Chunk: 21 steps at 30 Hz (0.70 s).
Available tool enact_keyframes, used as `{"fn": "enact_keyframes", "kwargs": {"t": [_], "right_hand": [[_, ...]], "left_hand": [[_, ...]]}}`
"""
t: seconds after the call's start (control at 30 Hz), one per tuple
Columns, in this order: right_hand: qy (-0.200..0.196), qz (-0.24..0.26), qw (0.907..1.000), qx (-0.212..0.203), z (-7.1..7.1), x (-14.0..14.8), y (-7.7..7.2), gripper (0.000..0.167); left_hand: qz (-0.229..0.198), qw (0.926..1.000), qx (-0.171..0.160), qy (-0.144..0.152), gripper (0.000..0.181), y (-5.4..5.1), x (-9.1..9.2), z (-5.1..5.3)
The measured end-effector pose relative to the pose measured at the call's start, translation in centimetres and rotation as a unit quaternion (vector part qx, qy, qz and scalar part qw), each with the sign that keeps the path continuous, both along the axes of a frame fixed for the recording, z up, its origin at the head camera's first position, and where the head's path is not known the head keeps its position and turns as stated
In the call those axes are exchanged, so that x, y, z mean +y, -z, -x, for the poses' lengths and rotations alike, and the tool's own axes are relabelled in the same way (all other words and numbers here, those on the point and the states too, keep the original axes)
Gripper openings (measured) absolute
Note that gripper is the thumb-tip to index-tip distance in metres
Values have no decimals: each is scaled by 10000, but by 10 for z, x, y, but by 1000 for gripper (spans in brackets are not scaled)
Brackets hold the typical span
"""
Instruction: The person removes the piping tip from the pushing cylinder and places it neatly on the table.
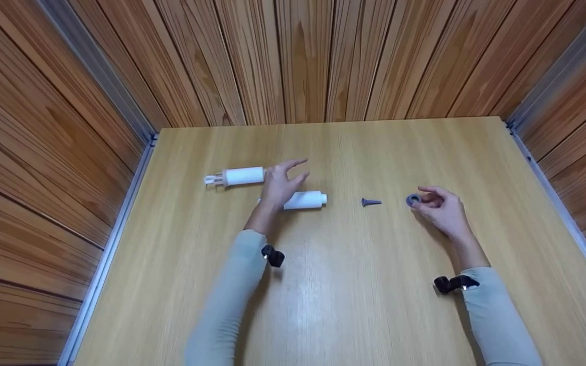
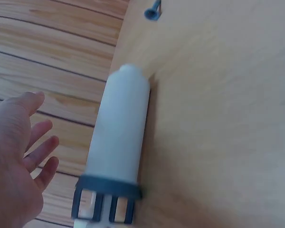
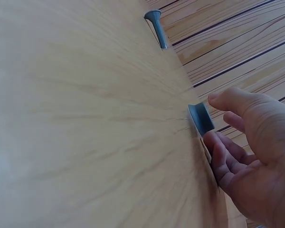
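The left hand (image 1: 279, 187) is spread over a white cylinder (image 1: 305, 200) that lies on the table. In the left wrist view this cylinder (image 2: 118, 126) has a dark slotted collar (image 2: 108, 186) at one end; the left hand (image 2: 19, 156) is beside it, fingers apart, holding nothing. The right hand (image 1: 440, 211) is at a small blue-grey ring (image 1: 413, 200). In the right wrist view, fingertips of the right hand (image 3: 251, 147) lie against the lower edge of the ring (image 3: 201, 118), with the thumb just off its upper edge.
Another white cylinder (image 1: 243, 176) with a pale slotted end lies beyond the left hand. A small blue flared pin (image 1: 371, 202) lies between the hands. Wooden panels (image 1: 303, 61) and metal rails stand around the table (image 1: 354, 305).
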State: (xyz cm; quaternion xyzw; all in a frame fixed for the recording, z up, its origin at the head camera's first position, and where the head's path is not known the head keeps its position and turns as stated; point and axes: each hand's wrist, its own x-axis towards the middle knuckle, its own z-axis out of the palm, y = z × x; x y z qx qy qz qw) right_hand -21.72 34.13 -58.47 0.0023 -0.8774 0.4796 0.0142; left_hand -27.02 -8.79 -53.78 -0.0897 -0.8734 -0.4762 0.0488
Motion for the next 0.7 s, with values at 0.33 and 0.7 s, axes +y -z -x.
{"fn": "enact_keyframes", "kwargs": {"t": [0.33,0.7], "right_hand": [[-57,-27,10000,-25,-3,-1,-10,51],[-32,33,9993,358,-2,-13,-26,49]], "left_hand": [[42,9999,-40,-113,39,-2,-21,3],[25,9990,-288,-342,41,1,-52,5]]}}
